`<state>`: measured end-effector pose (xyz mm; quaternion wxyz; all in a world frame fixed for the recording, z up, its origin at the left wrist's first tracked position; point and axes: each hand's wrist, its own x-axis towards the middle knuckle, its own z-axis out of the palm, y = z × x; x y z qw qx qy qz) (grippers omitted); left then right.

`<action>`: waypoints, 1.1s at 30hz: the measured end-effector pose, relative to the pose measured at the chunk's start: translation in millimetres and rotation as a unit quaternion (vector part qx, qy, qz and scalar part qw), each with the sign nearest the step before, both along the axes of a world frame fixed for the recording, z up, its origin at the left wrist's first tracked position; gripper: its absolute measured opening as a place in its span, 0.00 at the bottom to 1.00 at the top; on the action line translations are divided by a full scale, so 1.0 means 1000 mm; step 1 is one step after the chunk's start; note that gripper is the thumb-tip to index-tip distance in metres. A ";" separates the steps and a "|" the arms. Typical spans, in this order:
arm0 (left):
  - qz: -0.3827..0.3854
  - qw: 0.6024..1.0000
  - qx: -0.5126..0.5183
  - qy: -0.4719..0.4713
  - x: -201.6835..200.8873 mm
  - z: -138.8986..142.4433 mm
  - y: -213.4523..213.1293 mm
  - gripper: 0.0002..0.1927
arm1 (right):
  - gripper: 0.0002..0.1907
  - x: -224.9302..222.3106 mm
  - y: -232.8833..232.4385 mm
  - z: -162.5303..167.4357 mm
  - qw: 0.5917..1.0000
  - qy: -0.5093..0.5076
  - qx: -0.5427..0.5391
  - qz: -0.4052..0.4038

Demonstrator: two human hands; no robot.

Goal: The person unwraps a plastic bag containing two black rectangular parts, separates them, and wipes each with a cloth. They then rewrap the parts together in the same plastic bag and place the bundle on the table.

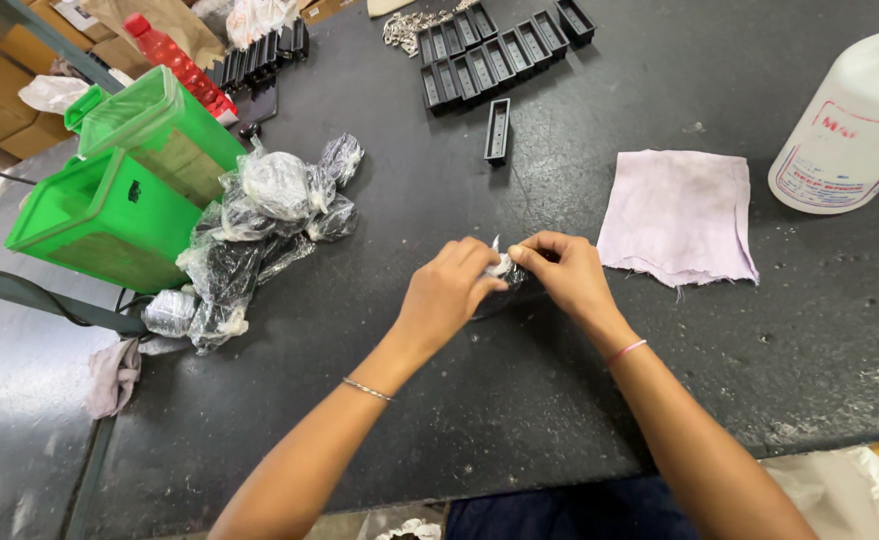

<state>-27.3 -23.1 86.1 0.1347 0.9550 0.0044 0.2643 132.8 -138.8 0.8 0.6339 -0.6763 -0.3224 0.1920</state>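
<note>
Just left of the pink cloth (678, 215) on the dark counter (520, 400), small plastic-wrapped black part (505, 267), pinched between my left hand (447, 292) and right hand (568, 272), both grips closed on its wrapper, equally near.

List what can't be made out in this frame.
- Small plastic-wrapped item, head view: mostly covered by the left hand and right hand.
- White bottle: cut off by the right and top edges.
- Wrapped bags: contents blurred by crinkled plastic.
- Red bottle: lower part hidden behind the green bin.
</note>
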 end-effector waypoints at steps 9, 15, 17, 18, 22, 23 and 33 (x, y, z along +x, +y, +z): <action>0.000 0.961 -0.275 -0.025 -0.002 -0.040 0.013 0.08 | 0.11 -0.001 0.001 0.005 0.998 0.060 0.007 0.003; -0.007 0.934 -0.329 0.142 -0.006 -0.027 0.017 0.11 | 0.11 -0.004 0.000 0.003 0.999 0.037 -0.011 0.008; 0.072 0.984 -0.035 0.162 -0.006 -0.015 0.016 0.19 | 0.11 -0.005 0.000 0.002 0.999 0.038 -0.024 0.002; 0.071 0.988 0.020 0.133 -0.005 -0.012 0.012 0.17 | 0.11 -0.004 0.000 0.001 0.999 0.035 -0.020 0.001; -0.052 0.973 -0.192 0.119 -0.001 -0.012 0.013 0.11 | 0.10 0.004 -0.001 -0.003 0.998 0.023 0.046 0.034; -0.113 0.921 -0.348 0.136 -0.001 -0.016 0.018 0.10 | 0.10 0.006 -0.001 -0.004 0.996 0.052 0.051 0.044; 0.115 0.803 -0.564 -0.154 0.017 -0.053 0.048 0.12 | 0.08 0.006 0.006 -0.017 0.982 0.130 0.136 -0.024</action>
